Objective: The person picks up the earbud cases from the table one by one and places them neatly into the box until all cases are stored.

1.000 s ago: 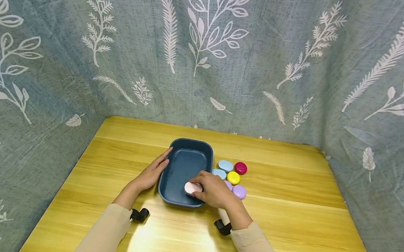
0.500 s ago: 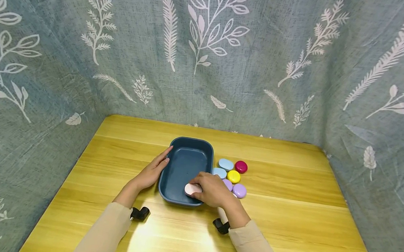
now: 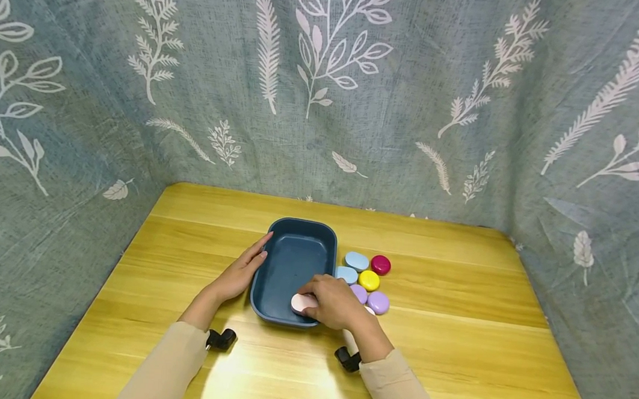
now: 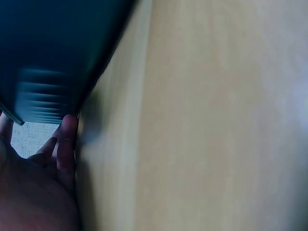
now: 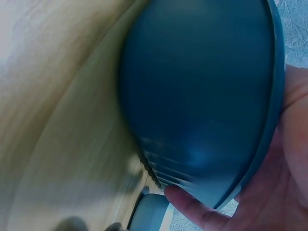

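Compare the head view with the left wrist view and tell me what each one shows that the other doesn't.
Only the head view shows the right hand holding a pale pink piece at the near end of the tray, plus the crimson piece, yellow piece, light blue pieces and purple pieces to the tray's right.

Only the left wrist view shows the ridges on the tray's outer wall.

Both share the tray, left hand, wooden table and grey-green curtain, though the wrist view catches just a small patch of curtain.
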Tool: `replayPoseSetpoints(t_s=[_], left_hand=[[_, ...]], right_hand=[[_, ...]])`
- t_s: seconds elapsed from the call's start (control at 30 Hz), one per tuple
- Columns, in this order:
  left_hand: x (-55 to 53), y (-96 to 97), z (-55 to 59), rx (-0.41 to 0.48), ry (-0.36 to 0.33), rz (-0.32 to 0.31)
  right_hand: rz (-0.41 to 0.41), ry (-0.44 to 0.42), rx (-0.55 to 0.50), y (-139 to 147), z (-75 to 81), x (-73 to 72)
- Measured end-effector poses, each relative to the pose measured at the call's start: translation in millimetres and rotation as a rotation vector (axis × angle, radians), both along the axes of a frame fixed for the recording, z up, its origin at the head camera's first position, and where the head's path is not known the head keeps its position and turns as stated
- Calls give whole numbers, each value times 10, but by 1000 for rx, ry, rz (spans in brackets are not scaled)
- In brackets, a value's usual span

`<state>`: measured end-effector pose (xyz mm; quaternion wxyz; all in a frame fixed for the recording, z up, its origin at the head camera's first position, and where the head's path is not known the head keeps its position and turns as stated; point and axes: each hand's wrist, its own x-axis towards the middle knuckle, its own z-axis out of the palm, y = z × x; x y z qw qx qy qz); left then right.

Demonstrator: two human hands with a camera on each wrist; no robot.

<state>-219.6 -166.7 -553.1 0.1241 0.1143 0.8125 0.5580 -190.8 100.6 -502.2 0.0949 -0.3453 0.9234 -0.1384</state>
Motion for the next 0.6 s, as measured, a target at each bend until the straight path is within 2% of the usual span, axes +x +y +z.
replayPoseSetpoints(t_s=[0.1,0.6], left_hand=[[-42,-11,-123,-5,18,8],[-48,-5,-127,-1,12,15]], right_hand=[[-4,-1,11,-5,-8,4],[-35,-13,10,-41,-13,4]])
